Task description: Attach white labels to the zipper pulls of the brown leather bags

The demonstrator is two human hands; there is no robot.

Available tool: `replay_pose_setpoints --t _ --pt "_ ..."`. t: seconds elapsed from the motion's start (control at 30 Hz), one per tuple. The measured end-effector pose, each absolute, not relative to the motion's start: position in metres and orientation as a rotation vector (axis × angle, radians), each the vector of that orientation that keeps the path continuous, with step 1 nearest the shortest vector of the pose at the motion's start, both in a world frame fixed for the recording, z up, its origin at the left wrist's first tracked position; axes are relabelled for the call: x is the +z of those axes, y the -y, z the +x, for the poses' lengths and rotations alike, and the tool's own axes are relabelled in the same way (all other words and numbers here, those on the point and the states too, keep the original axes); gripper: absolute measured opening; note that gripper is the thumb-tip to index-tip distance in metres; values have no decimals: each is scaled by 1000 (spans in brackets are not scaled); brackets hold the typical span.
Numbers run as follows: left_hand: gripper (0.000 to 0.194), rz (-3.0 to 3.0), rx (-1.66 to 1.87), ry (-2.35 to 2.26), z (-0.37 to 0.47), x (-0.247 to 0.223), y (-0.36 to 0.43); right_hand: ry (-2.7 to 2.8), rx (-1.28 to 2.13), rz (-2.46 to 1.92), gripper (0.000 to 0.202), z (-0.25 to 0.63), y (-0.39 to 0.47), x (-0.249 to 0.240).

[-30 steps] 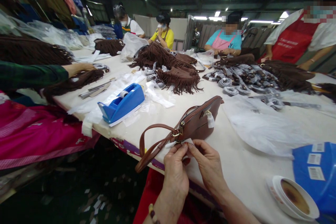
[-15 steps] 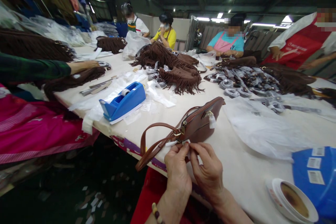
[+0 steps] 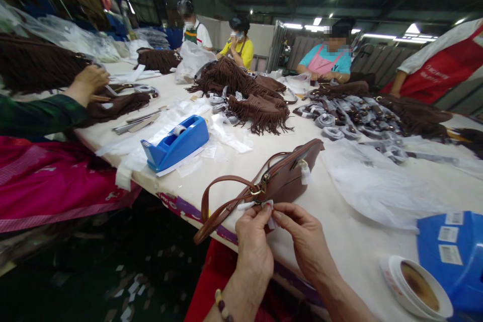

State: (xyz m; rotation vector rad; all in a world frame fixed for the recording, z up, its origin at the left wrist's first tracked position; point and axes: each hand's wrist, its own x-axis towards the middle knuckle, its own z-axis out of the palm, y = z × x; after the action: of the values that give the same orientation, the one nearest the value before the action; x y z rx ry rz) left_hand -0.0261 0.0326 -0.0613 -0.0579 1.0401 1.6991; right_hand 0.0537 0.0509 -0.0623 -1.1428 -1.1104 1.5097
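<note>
A brown handbag (image 3: pixel 290 181) lies on its side by the near table edge, its looped strap (image 3: pixel 222 181) hanging partly over that edge. Gold-toned hardware (image 3: pixel 257 191) and a zipper pull show at its near end. Just below them, my left hand (image 3: pixel 255 244) pinches a small white piece of wrapping (image 3: pixel 271 220) between thumb and fingers. My right hand (image 3: pixel 304 234) has its thumb and forefinger closed at the right side of the same piece. A thin white wrapped part (image 3: pixel 246 206) sticks out to the left of my fingertips.
A blue tape dispenser (image 3: pixel 175 145) stands left of the bag. Fringed brown bags (image 3: pixel 241 90) and wrapped straps (image 3: pixel 343 118) are heaped farther back. Right lie a white plastic bag (image 3: pixel 370 181), a cup of brown paste (image 3: pixel 418 284) and a blue container (image 3: pixel 449 256). A co-worker's hand (image 3: pixel 90 80) works at left.
My right fingers have shifted slightly and more of the white wrapping shows below them. The co-worker's hand at left has moved left and up. The handbag stays in place.
</note>
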Motion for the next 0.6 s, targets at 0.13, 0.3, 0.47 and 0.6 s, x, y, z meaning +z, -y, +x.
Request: replay_pose_setpoints --t 0.13,0.3,0.47,0.6 --pt "16 -79 1692 -1040 -28 -62 -32 866 1645 -1158 24 51 -52 -69" --pt "20 -99 1687 -1043 -28 -59 -33 715 1828 -1146 24 53 -52 -67" --pt "19 -101 1691 -1044 -27 -57 -33 616 1907 -1165 23 53 -52 -62" --pt "18 -97 1699 -1060 -26 -59 -33 639 1893 -1208 25 52 -53 -61"
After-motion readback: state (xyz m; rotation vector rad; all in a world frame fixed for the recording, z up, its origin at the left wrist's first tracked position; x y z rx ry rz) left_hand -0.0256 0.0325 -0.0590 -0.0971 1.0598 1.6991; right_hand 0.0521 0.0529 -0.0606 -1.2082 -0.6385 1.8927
